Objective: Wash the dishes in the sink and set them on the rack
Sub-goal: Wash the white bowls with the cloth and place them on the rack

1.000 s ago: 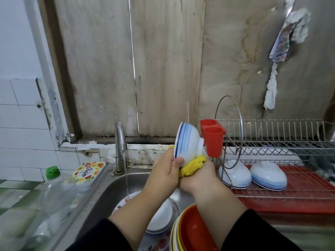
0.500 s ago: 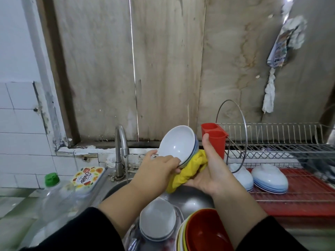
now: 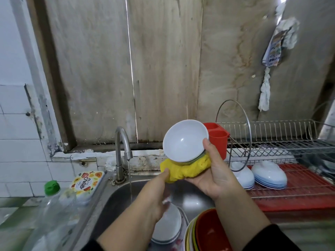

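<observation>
Bowl [image 3: 184,142] and yellow cloth [image 3: 186,169] in right hand [image 3: 215,176] grip; left hand [image 3: 154,194] fingers loose, touching cloth.

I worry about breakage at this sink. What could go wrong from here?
1. The white bowl sits tilted on the yellow cloth, with only the right hand in a thumb-on-rim grip; wet, it might slip into the sink.
2. A fall would likely hit the bowls in the sink or the stacked coloured bowls.
3. The left hand only touches the cloth, so it offers little support.
</observation>
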Motion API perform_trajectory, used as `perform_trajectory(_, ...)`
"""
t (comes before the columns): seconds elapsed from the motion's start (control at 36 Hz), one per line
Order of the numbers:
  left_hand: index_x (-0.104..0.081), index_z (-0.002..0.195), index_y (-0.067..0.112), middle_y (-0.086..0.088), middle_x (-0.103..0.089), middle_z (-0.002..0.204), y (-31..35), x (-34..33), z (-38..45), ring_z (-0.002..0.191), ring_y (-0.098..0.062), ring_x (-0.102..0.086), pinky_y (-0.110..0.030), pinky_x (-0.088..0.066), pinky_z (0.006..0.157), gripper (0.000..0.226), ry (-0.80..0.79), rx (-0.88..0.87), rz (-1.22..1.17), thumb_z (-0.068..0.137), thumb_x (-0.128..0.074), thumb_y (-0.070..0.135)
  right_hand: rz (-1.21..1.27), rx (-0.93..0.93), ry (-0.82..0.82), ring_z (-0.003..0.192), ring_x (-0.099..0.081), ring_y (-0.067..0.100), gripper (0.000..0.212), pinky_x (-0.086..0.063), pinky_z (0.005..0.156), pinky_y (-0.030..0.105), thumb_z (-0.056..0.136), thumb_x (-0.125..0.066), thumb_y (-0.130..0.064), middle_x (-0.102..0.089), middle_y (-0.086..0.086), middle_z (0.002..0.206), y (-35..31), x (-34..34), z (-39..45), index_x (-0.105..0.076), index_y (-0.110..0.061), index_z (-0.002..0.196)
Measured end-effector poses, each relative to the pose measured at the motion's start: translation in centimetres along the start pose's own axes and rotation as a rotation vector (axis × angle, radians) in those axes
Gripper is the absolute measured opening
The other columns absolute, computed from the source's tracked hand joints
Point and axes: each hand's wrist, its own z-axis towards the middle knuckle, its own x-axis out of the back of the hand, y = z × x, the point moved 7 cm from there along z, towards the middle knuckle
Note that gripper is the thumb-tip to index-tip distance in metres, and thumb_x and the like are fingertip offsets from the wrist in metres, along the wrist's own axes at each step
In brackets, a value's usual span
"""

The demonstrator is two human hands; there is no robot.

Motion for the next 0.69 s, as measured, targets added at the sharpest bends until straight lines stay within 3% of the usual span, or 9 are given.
perform_trajectory(0.08, -0.055, 0.091, 0.018, 0.0, -0.05, 0.074, -0.6, -1.1, 0.5, 0.061, -0.011, -0.043, -0.029, -0.031, 0.071, 0.027, -0.122, 0.123, -0.148, 0.098, -0.043, 0.041, -0.027, 0.006, -0.021, 0.098, -0.066, 0.036, 0.056, -0.056, 0.073, 0.053, 0.067, -0.062, -0.039, -0.069, 0.018, 0.109, 0.4, -0.7, -0.3, -0.057, -0.013, 0.117)
perform_trajectory(0.19, -0.057, 0.119, 0.017, 0.0, -0.062, 0.099, 0.9, -1.8, 0.1, 0.101, -0.016, -0.061, -0.029, -0.04, 0.086, 0.027, -0.15, 0.04, -0.383, 0.099, -0.045, 0.032, -0.109, 0.028, -0.045, 0.107, -0.063, 0.036, 0.086, -0.055, 0.078, 0.052, 0.054, -0.087, -0.04, -0.065, 0.018, 0.119, 0.8, -0.2, -0.4, -0.053, -0.011, 0.127)
perform_trajectory(0.25, -0.056, 0.122, 0.013, -0.004, -0.065, 0.095, 1.2, -2.1, -0.2, 0.085, -0.018, -0.061, -0.03, -0.047, 0.075, 0.033, -0.193, 0.019, -0.465, 0.1, -0.042, 0.033, -0.128, 0.026, -0.074, 0.108, -0.063, 0.034, 0.096, -0.054, 0.083, 0.05, 0.039, -0.094, -0.042, -0.064, 0.017, 0.12, 0.8, -0.1, -0.7, -0.059, -0.012, 0.123)
perform_trajectory(0.33, -0.052, 0.127, 0.011, -0.01, -0.067, 0.099, 1.1, -2.3, -0.5, 0.085, -0.023, -0.062, -0.033, -0.057, 0.06, 0.042, -0.256, 0.008, -0.516, 0.101, -0.034, 0.038, -0.146, 0.071, -0.117, 0.103, -0.066, 0.029, 0.074, -0.056, 0.083, 0.044, 0.035, -0.095, -0.04, -0.068, 0.015, 0.114, 0.3, 0.1, -1.5, -0.075, -0.012, 0.101)
perform_trajectory(0.39, -0.051, 0.129, 0.01, -0.014, -0.066, 0.104, 1.1, -2.7, -1.1, 0.089, -0.027, -0.062, -0.036, -0.058, 0.053, 0.045, -0.304, 0.012, -0.562, 0.101, -0.032, 0.038, -0.162, 0.11, -0.091, 0.107, -0.064, 0.029, 0.083, -0.054, 0.089, 0.044, 0.037, -0.094, -0.04, -0.066, 0.016, 0.118, -0.3, 0.4, -2.0, -0.069, -0.01, 0.11)
perform_trajectory(0.44, -0.05, 0.131, 0.008, -0.017, -0.064, 0.113, 1.0, -3.0, -1.7, 0.098, -0.032, -0.061, -0.044, -0.058, 0.061, 0.046, -0.316, 0.016, -0.604, 0.102, -0.03, 0.037, -0.189, 0.136, -0.054, 0.112, -0.061, 0.03, 0.087, -0.049, 0.095, 0.047, 0.042, -0.093, -0.041, -0.065, 0.016, 0.121, -0.8, 0.5, -2.8, -0.062, -0.01, 0.117)
perform_trajectory(0.5, -0.049, 0.131, 0.006, -0.019, -0.059, 0.127, 1.1, -3.1, -2.1, 0.109, -0.033, -0.057, -0.045, -0.049, 0.069, 0.046, -0.308, 0.008, -0.642, 0.102, -0.028, 0.037, -0.217, 0.17, 0.01, 0.107, -0.064, 0.028, 0.068, -0.05, 0.094, 0.046, 0.057, -0.085, -0.037, -0.068, 0.013, 0.114, -1.6, 0.8, -3.8, -0.062, -0.011, 0.115)
perform_trajectory(0.58, -0.049, 0.13, 0.005, -0.019, -0.055, 0.133, 1.1, -3.2, -2.7, 0.115, -0.032, -0.053, -0.042, -0.044, 0.069, 0.047, -0.299, -0.016, -0.659, 0.103, -0.027, 0.036, -0.272, 0.191, 0.129, 0.087, -0.068, 0.016, 0.04, -0.053, 0.082, 0.036, 0.067, -0.061, -0.031, -0.073, 0.003, 0.096, -2.6, 2.0, -5.3, -0.063, -0.016, 0.104)
perform_trajectory(0.69, -0.048, 0.13, 0.005, -0.019, -0.053, 0.134, 0.6, -4.0, -3.5, 0.124, -0.032, -0.049, -0.043, -0.042, 0.073, 0.047, -0.281, -0.029, -0.646, 0.103, -0.025, 0.035, -0.292, 0.209, 0.169, 0.089, -0.065, 0.014, 0.041, -0.05, 0.071, 0.028, 0.066, -0.06, -0.031, -0.069, 0.004, 0.104, -3.7, 3.5, -7.1, -0.061, -0.017, 0.104)
